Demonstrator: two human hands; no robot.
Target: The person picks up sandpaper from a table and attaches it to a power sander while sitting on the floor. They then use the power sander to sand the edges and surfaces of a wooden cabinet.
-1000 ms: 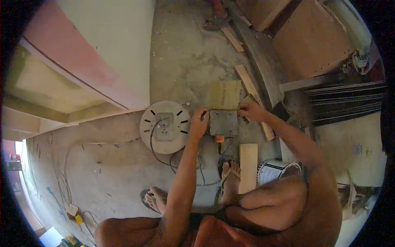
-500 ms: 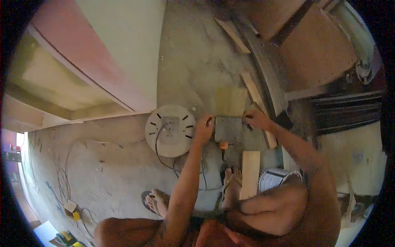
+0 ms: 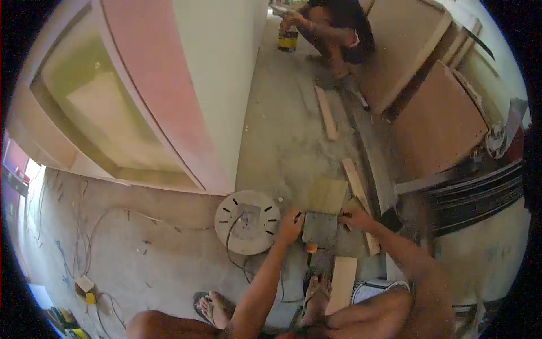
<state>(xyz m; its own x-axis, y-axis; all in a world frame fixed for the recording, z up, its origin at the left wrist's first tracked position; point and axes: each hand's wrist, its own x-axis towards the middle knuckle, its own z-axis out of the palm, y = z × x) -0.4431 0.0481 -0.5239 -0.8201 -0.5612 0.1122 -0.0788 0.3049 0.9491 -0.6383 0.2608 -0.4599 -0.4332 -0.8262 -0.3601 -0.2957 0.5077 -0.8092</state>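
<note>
Crouching over a grey square slab (image 3: 319,227), dull and flat-faced, laid flat on the concrete floor (image 3: 282,141) at about 5 o'clock from the frame's centre. Touching it from both sides: left hand (image 3: 289,226) at its 9 o'clock edge with fingers curled, right hand (image 3: 354,217) at its 1 o'clock corner with fingers bent down. Cannot tell whether either hand grips the slab or only rests on it; something small and dark at each set of fingertips, too small to name. Just beyond the slab at 12 o'clock, a pale yellow board (image 3: 327,195); at 6 o'clock, touching its edge, a small orange piece (image 3: 310,247). At 9 o'clock past the left hand, a round cable reel (image 3: 247,221) with a socket block at its middle and a dark cable (image 3: 237,261) trailing off. At 5 o'clock, a paint tin (image 3: 370,291), half hidden behind a knee, contents out of sight. Far off at 12 o'clock, another person (image 3: 336,28) crouched by a yellow-banded can (image 3: 288,38), contents not visible. Frame edges cut off by the dark lens rim.
</note>
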